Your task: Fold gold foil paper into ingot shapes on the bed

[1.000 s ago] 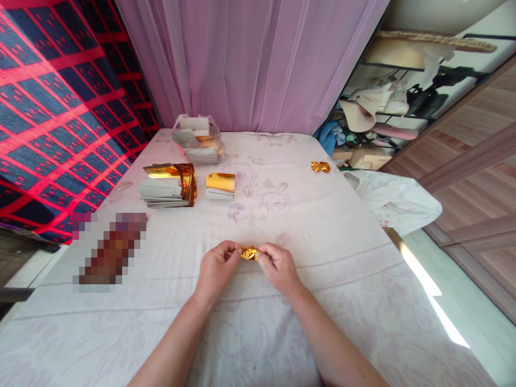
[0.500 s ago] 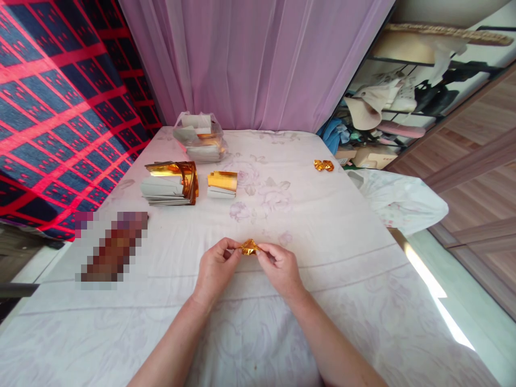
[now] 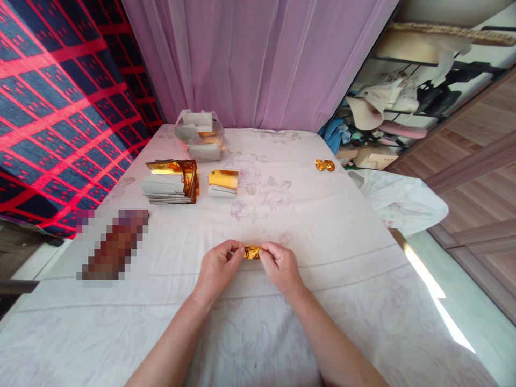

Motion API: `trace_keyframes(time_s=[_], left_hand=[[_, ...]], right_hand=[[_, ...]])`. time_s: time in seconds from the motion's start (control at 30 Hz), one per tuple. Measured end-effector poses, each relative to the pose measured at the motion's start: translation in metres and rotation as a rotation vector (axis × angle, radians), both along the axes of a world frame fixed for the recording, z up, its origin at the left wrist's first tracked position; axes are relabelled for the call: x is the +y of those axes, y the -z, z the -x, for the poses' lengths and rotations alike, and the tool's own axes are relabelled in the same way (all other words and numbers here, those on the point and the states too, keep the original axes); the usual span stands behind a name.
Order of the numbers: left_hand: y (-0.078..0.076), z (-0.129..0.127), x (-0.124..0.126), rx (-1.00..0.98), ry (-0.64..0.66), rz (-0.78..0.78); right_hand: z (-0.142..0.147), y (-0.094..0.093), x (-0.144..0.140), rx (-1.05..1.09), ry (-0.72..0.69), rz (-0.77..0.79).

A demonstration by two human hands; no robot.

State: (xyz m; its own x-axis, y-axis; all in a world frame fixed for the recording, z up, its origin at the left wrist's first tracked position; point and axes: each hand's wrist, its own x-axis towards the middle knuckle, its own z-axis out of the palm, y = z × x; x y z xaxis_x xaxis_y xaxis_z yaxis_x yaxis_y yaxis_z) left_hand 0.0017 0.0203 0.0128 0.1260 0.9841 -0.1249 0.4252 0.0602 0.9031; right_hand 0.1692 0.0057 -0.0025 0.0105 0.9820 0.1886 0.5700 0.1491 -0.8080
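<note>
A small piece of folded gold foil paper (image 3: 252, 252) spans the gap between my two hands, low over the cloth. My left hand (image 3: 220, 264) pinches its left end between thumb and fingers. The right end is pinched the same way by my right hand (image 3: 282, 267). Farther off lie a small stack of gold foil paper sheets (image 3: 223, 183) and a thicker bundle of foil sheets (image 3: 171, 183), grey-white on their undersides. Two folded gold foil pieces (image 3: 324, 165) rest near the table's right edge.
A clear plastic bag (image 3: 200, 137) of foil sheets stands at the back left. The table's floral cloth (image 3: 306, 215) runs beneath everything. A blurred-out object (image 3: 115, 244) lies at left. Right of the table are a white bag (image 3: 403, 201) and a loaded shelf (image 3: 403, 110).
The foil piece between my hands has gone from a raised, peaked shape to a flatter, longer strip. Both hands keep their pinch and have barely moved.
</note>
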Motion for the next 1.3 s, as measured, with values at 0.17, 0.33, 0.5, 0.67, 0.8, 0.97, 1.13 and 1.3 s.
trace_keyframes(time_s=[0.17,0.33,0.5,0.67,0.8,0.97,1.13,1.3], left_hand=[[0.001,-0.004,-0.002,0.052,-0.005,-0.023],[0.003,-0.008,-0.004,0.056,-0.053,-0.05],[0.005,-0.009,-0.003,-0.137,-0.043,0.021],[0.006,-0.008,-0.002,-0.235,-0.006,0.028],[0.008,-0.007,-0.001,0.061,-0.039,-0.054],[0.011,-0.006,0.002,0.166,-0.031,-0.12],[0.011,-0.004,0.003,0.11,0.017,-0.094],[0.014,0.0,0.006,0.024,-0.025,-0.102]], right_hand=[[0.001,-0.002,0.0,-0.022,-0.037,0.034],[0.003,-0.006,-0.001,-0.079,-0.067,0.035],[0.002,-0.007,-0.001,0.069,-0.065,0.092],[0.001,-0.004,-0.001,0.111,-0.018,0.117],[0.0,-0.002,0.0,0.045,-0.03,0.107],[-0.004,-0.005,0.001,-0.043,-0.026,0.152],[-0.01,-0.013,0.005,-0.251,-0.001,0.138],[-0.023,-0.016,0.022,-0.343,0.127,0.094]])
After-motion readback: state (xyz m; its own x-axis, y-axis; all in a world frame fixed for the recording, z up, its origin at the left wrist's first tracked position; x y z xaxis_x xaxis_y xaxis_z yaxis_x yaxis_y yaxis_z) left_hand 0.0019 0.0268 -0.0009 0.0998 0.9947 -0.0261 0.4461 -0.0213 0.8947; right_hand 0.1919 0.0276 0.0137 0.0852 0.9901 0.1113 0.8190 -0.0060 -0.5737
